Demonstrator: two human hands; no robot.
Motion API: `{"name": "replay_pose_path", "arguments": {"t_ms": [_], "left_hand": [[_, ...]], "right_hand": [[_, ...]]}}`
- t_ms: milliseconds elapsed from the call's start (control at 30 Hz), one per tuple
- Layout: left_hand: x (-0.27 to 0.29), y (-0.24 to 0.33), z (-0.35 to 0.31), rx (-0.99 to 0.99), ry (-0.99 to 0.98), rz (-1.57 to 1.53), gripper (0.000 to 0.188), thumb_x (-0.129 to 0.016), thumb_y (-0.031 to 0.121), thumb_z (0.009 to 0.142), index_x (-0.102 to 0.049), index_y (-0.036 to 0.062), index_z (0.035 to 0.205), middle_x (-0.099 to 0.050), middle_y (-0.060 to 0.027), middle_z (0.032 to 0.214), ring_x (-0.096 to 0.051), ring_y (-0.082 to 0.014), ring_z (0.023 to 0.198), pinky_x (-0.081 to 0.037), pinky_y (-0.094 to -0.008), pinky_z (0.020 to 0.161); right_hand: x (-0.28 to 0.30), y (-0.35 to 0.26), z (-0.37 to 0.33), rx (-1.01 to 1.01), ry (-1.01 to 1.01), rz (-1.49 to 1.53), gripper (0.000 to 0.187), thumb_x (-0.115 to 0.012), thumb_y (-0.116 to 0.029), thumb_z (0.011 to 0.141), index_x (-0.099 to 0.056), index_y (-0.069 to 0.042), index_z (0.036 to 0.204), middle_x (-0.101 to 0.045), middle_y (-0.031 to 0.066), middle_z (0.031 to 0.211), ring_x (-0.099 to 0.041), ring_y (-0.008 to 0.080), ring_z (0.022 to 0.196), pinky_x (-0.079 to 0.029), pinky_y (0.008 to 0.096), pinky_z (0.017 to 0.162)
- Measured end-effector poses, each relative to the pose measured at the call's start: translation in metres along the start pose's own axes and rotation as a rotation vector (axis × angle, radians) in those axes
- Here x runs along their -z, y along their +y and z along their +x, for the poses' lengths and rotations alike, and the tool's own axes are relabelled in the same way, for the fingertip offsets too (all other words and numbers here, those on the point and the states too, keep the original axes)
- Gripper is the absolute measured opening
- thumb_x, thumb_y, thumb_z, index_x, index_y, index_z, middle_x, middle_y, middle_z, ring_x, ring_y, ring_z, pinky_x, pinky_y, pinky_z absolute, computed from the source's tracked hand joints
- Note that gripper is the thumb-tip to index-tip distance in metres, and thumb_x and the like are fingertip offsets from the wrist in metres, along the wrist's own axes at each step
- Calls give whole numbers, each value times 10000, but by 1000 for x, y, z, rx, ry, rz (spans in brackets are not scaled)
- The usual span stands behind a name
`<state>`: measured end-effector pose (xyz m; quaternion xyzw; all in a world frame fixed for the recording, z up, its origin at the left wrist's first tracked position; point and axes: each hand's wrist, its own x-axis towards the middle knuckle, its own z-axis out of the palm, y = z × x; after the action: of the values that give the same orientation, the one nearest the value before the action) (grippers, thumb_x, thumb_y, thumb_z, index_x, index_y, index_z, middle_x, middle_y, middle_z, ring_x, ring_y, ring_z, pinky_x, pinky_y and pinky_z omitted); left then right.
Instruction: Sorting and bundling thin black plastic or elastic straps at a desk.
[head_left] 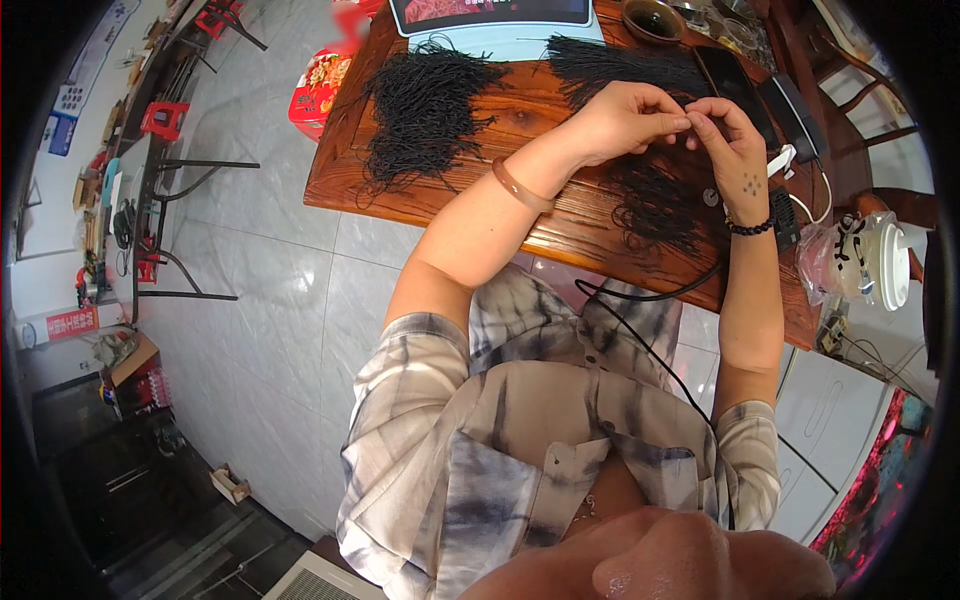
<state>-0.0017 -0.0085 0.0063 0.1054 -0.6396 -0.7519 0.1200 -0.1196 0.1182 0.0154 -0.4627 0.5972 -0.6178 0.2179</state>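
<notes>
Polished wooden table [519, 118] before me, grey tiled floor [280, 290] to its left. My left hand [628, 122] and right hand [738, 148] each pinch narrowly, nearly touching at the tips; whether anything thin is held between them, I cannot tell. A loose tangle of black cords [660, 208] lies just on my side of both hands, trailing toward me; a straighter black bundle [620, 68] lies just beyond, running left to right.

Blk cord bundle [425, 115] nr table's L edge; 2nd bundle [625, 68], far edge, blk; 3rd bundle [655, 205], nr front edge, also blk. Table [340, 170]: reddish-brn, dk grain. Shirt [500, 405]: cream w/ gray-blk tie-dye blotches. Bangle [521, 188]: brn. Bead bracelet [752, 229]: blk. Floor tiles [285, 275]: lt gray, veined.
</notes>
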Motion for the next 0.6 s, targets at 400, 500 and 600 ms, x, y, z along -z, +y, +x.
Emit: {"name": "replay_pose_path", "arguments": {"t_ms": [400, 500, 600], "left_hand": [[2, 7, -2, -288, 149, 156, 96, -634, 115, 808, -629, 21, 826, -537, 6, 600, -420, -35, 465, -304, -174, 405], [7, 5, -2, -234, 207, 168, 101, -624, 123, 816, -635, 24, 835, -557, 3, 613, -442, -40, 455, -323, -172, 404], [6, 1, -1, -184, 200, 216, 105, -613, 121, 824, -635, 21, 845, -569, -7, 647, -458, -44, 470, -357, -170, 414]], "right_hand": [[46, 7, 10, 35, 140, 49, 143, -504, -128, 895, -538, 4, 935, -526, 6, 700, -492, 70, 654, -403, 197, 636], [43, 10, 12, 87, 168, -36, 146, -526, -116, 881, -554, 11, 947, -553, 16, 717, -516, 77, 654, -421, 198, 632], [17, 3, 9, 106, 70, 22, 161, -540, -94, 869, -562, 8, 991, -570, 11, 720, -543, 72, 672, -427, 184, 626]]}}
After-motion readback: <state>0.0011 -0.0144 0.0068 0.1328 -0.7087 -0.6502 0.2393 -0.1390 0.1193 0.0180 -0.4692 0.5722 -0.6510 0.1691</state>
